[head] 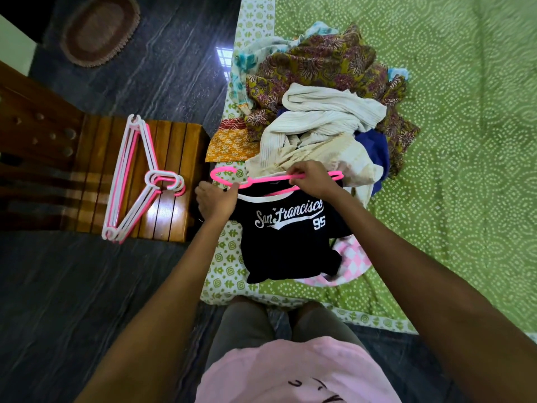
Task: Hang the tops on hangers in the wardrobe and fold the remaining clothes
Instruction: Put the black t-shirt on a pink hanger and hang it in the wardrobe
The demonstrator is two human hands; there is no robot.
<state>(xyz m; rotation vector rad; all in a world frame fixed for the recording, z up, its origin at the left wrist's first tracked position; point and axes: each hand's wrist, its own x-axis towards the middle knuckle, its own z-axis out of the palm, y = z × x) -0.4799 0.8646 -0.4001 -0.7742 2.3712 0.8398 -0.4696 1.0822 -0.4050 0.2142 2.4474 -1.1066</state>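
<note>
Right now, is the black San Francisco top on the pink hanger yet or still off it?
Partly on. The pink hanger sits in the black top neckline, held by both hands; shoulder seating cannot be told.

You have two hands in view: your left hand (pixel 216 200) and your right hand (pixel 312 175). Between them is one pink hanger (pixel 229 175) and one black T-shirt (pixel 287 242). On the one wooden chair (pixel 171 158) lies one stack of spare hangers (pixel 136 181), pink and white; their exact number cannot be told. On the one bed (pixel 450 141) you have one heap of clothes (pixel 319 106), pieces uncountable. One oval rug (pixel 100 30) lies on the floor (pixel 72 286).
</note>
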